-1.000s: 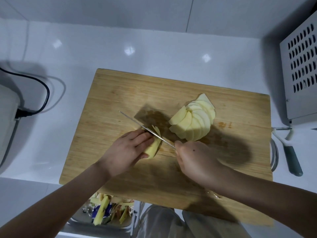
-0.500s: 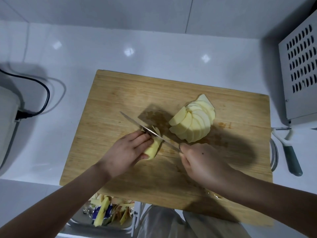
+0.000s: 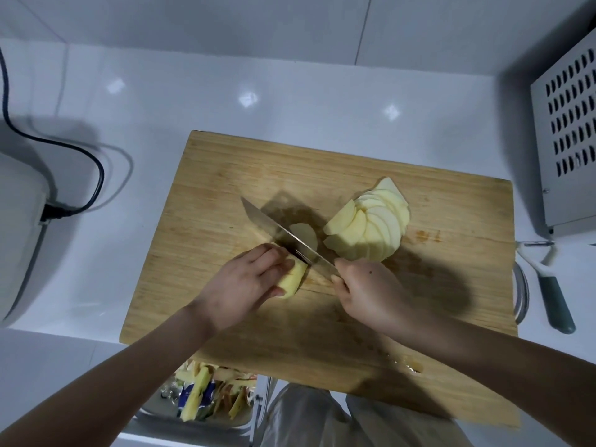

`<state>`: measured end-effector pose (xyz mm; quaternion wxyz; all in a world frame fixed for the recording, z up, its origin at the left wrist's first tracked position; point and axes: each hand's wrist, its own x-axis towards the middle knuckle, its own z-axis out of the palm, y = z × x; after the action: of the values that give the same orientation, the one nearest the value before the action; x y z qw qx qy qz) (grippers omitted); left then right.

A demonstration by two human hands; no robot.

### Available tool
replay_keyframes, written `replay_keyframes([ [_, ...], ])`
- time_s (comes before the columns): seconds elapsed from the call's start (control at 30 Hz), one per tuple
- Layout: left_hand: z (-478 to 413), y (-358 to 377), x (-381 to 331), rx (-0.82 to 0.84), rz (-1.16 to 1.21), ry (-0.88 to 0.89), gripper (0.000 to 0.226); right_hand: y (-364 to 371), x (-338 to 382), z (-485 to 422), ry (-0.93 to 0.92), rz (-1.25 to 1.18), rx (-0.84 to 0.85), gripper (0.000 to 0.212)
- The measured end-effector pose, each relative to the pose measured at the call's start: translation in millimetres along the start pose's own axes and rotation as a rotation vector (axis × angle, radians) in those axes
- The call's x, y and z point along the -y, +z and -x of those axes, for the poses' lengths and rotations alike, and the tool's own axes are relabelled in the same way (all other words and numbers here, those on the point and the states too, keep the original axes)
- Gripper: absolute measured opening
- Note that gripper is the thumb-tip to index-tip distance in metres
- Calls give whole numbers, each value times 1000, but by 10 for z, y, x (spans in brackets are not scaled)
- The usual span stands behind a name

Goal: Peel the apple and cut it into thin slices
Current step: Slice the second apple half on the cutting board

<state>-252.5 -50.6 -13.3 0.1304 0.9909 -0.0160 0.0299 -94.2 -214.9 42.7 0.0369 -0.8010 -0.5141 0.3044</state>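
Note:
A peeled apple piece (image 3: 293, 280) lies on the wooden cutting board (image 3: 225, 195), pinned down by my left hand (image 3: 245, 285). My right hand (image 3: 364, 291) grips the handle of a knife (image 3: 274, 225), whose blade slants up to the left across the end of the piece. One thin slice (image 3: 304, 235) lies just behind the blade. A fanned pile of several pale slices (image 3: 371, 225) rests further right on the board.
A peeler (image 3: 548, 285) with a grey-green handle lies right of the board. A perforated metal box (image 3: 567, 130) stands at the far right. A white appliance (image 3: 16, 237) with a black cord (image 3: 80, 162) sits left. Below the counter's edge, a bin (image 3: 206, 398) holds peels.
The knife blade has tilted and shifted, and a thin slice now lies flat behind it. My left hand stays on the apple piece.

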Motion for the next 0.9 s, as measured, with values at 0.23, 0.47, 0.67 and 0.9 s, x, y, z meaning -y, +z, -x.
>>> replay_keyframes([
  [0.23,-16,2,4,8,-23,-3,45,-156,59,310,-35,71,-37,15],
  [0.47,-3,0,3,9,-7,-7,49,-111,105,118,-50,67,45,10],
  [0.67,10,-6,-56,-26,-49,4,43,25,29,-22,-15,26,34,13],
  [0.9,-2,-2,-39,-43,-55,4,43,-165,10,250,-22,46,-48,13],
])
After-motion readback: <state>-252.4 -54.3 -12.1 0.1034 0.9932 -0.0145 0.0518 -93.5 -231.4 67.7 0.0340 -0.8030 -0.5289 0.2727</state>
